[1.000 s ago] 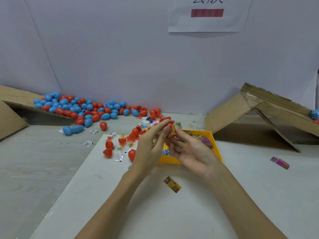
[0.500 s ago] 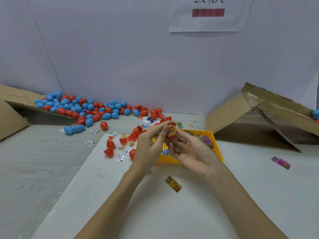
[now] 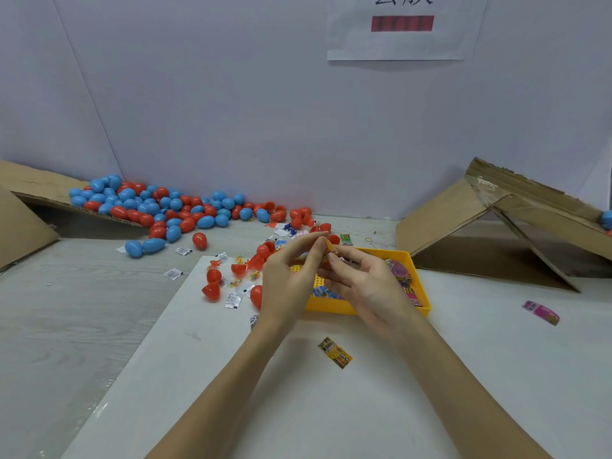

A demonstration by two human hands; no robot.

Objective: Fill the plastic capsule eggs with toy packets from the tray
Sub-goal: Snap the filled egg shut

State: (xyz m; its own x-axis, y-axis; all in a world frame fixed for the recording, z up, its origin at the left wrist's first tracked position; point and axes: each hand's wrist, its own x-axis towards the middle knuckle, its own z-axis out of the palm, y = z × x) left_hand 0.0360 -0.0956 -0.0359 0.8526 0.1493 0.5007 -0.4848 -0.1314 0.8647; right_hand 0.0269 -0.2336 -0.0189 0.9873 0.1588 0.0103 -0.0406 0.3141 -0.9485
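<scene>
My left hand (image 3: 291, 276) and my right hand (image 3: 367, 283) meet above the yellow tray (image 3: 420, 303). Between their fingertips sits a small orange toy packet (image 3: 329, 249), pinched from both sides; a red capsule piece behind it is mostly hidden by my fingers, and which hand holds it I cannot tell. The tray holds several coloured toy packets (image 3: 402, 274). Open red capsule halves (image 3: 212, 289) lie left of the tray on the white board (image 3: 298, 392). One yellow packet (image 3: 334, 352) lies on the board near my wrists.
A heap of blue and red capsule eggs (image 3: 159, 210) lies at the back left beside a cardboard flap (image 3: 29, 190). A folded cardboard box (image 3: 496, 226) stands at the right. A pink packet (image 3: 540, 312) lies at the far right. Small white sachets (image 3: 173, 273) are scattered around.
Both hands stay together over the tray; my fingers have shifted slightly around the packet, and the red capsule piece is now more hidden.
</scene>
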